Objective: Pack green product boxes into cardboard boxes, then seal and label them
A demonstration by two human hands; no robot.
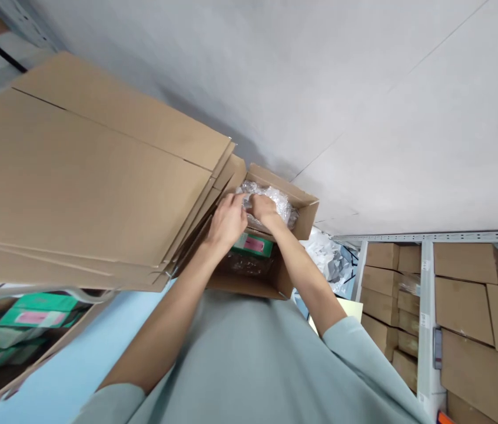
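Note:
My left hand (230,219) and my right hand (263,208) meet over an open cardboard box (306,221) by the wall. Crumpled bubble wrap (281,200) fills it, and both hands are closed on a piece of this wrap between them. Part of what the fingers hold is hidden. Just below my hands, a second open cardboard compartment (240,285), close to my body, contains a green box (255,244) with a pink label. Clear plastic lies beside that green box. I cannot tell whether the two cardboard parts are one carton.
Stacked flat cardboard sheets (99,171) rise close on my left. Below them, a carton holds several green packages (37,312). Rightward are a heap of white plastic (324,253) and metal shelving (426,318) loaded with brown cartons (465,306). A pale wall (319,88) stands ahead.

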